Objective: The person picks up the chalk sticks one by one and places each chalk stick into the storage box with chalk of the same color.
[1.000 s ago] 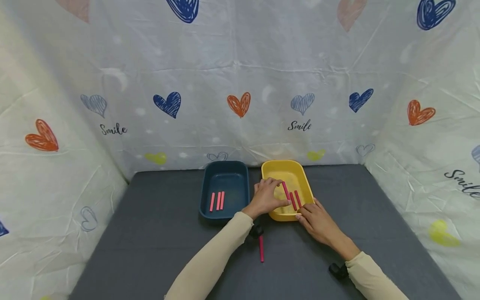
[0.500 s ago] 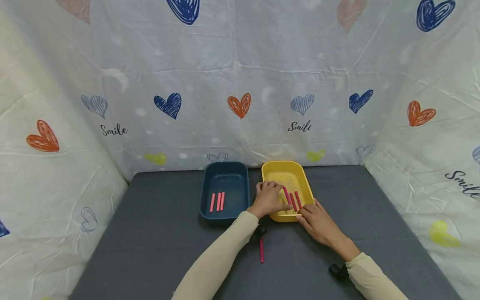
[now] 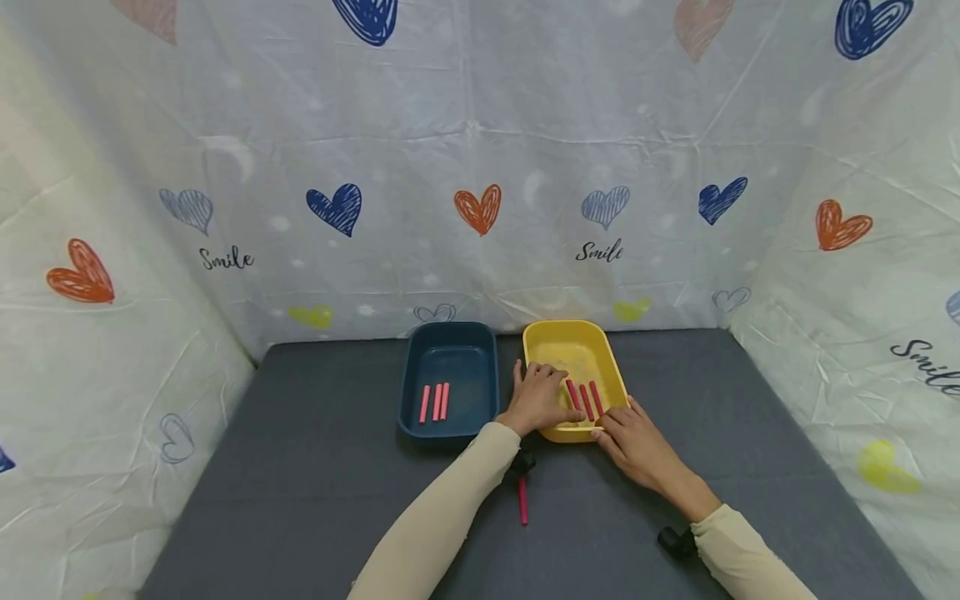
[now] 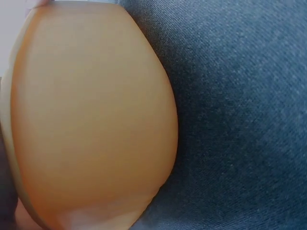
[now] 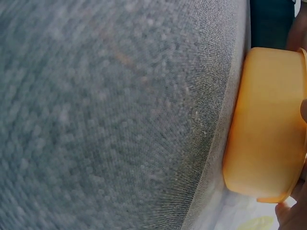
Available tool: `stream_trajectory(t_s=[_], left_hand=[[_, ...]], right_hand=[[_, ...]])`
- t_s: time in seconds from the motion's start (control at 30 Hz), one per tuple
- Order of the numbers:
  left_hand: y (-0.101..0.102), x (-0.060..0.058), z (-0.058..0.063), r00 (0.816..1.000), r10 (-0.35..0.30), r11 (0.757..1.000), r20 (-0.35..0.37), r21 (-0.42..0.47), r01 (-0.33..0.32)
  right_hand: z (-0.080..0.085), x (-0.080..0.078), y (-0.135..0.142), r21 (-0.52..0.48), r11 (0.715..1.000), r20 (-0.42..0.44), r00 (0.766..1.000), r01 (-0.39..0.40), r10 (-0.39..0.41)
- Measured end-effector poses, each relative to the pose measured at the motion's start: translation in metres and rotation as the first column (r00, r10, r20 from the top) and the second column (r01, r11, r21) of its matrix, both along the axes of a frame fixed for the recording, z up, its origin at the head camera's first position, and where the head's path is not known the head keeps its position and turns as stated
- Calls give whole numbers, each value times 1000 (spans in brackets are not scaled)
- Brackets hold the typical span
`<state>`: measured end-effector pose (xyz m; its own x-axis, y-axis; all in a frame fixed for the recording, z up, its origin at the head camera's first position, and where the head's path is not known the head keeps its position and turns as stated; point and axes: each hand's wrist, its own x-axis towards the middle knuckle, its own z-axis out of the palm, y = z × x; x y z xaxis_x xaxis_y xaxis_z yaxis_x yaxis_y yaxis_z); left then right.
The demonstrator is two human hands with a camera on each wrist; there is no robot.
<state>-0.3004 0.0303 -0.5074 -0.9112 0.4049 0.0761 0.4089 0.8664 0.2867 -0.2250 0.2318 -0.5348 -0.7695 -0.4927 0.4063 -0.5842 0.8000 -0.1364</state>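
In the head view my left hand (image 3: 538,398) reaches over the left wall of a yellow tray (image 3: 546,333). Its index finger and thumb span the two ends of a dark pink stick (image 3: 573,395) low in the tray. Two like sticks, a middle one (image 3: 587,402) and a right one (image 3: 596,397), lie beside it, roughly parallel. My right hand (image 3: 637,442) grips the near right corner of the tray by its rim. In the right wrist view its fingers (image 5: 284,213) show at the tray's edge. The tray's outer wall (image 4: 96,115) fills much of the left wrist view.
Left of the yellow tray stands a dark blue tray (image 3: 450,333) with several light pink sticks (image 3: 437,402). Another dark pink stick (image 3: 522,502) lies on the grey tabletop (image 3: 315,467), under the left wrist. A heart-printed cloth (image 3: 420,158) hangs behind the table.
My left hand has lowered the dark pink stick from a raised, tilted position to beside the other two in the yellow tray. The right hand has stayed on the tray's corner.
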Motion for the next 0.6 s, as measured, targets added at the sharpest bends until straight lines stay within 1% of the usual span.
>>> stream_trajectory(t_s=[0.17, 0.27, 0.37, 0.5, 0.6], left_hand=[[-3, 1, -2, 1000, 1, 1000, -5, 30, -1], [-6, 3, -5, 1000, 4, 997, -22, 81, -3], [-9, 6, -5, 999, 17, 988, -43, 154, -10], [-12, 10, 0, 998, 37, 963, -51, 268, -22], [-15, 15, 7, 999, 28, 939, -47, 343, -10]], right_hand=[[1, 1, -2, 10, 1000, 9, 1000, 3, -3], [1, 2, -3, 10, 1000, 16, 1000, 2, -2], [1, 2, -3, 12, 1000, 16, 1000, 1, -1], [2, 2, -3, 6, 1000, 5, 1000, -5, 5], [2, 2, -2, -6, 1000, -5, 1000, -5, 5]])
